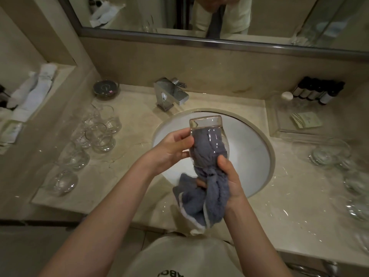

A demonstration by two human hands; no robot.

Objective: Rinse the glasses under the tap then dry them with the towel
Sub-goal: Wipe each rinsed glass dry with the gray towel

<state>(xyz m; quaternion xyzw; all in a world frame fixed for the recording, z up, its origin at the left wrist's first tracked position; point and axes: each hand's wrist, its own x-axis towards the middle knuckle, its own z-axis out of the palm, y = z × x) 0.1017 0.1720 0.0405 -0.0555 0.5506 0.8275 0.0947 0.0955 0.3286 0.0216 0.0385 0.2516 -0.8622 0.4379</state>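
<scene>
Over the white basin [253, 148] I hold a clear glass [207, 124] with its thick base pointing away from me. My left hand [171, 148] grips its side. A grey-blue towel [205, 194] is stuffed into the glass's mouth and fills most of its inside. My right hand [229, 178] grips the bunched towel just below the rim, and the rest of the towel hangs down over the counter's front edge. The chrome tap [171, 92] stands behind the basin, with no water running.
Several clear glasses [95, 130] stand on the marble counter left of the basin, and several more glasses [331, 152] on the right. A glass tray [295, 124] with sachets and dark bottles [319, 92] sits at the back right. Rolled white towels [34, 90] lie on the left ledge.
</scene>
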